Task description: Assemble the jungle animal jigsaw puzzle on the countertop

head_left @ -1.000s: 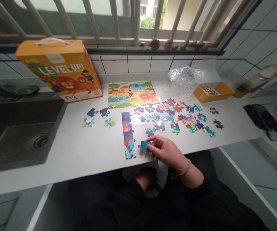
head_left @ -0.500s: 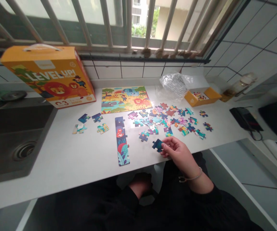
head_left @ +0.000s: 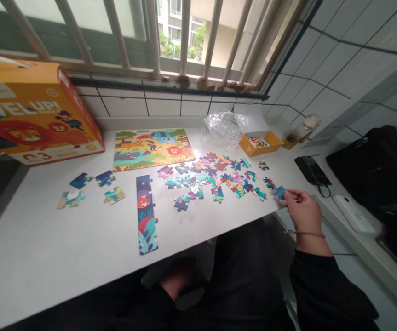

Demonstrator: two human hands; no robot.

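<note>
The right hand [head_left: 303, 212] is almost closed, its thumb and fingertips [head_left: 290, 196] pinching a dark blue cardboard jigsaw piece [head_left: 279, 193] at the front edge of the white counter [head_left: 46, 234]. A thin wire bracelet [head_left: 304, 234] circles the wrist above a black sleeve [head_left: 317, 271].

Just left of the held piece lies a small dark blue jigsaw piece [head_left: 269, 182]. Farther left spreads a loose scatter of multicoloured jigsaw pieces [head_left: 215, 177], and beyond it sits an assembled rectangular jungle-scene puzzle section [head_left: 152, 148]. Left of the scatter, a long narrow strip of joined pieces [head_left: 146, 214] lies well apart from the hand, with a few separate pieces [head_left: 91, 188] beyond it. At the far left stands an orange cardboard puzzle box [head_left: 36, 115] printed with "LEVEL UP!" and a lion.

Ahead of the hand are a small open orange box [head_left: 260, 143] holding puzzle pieces and a crumpled clear plastic bag [head_left: 223, 128]. To its right are a flat black device with a cable [head_left: 312, 170] and a white plastic object [head_left: 353, 214].

The left hand [head_left: 179, 278] sits curled below the counter's front edge; whether it holds anything cannot be told.
</note>
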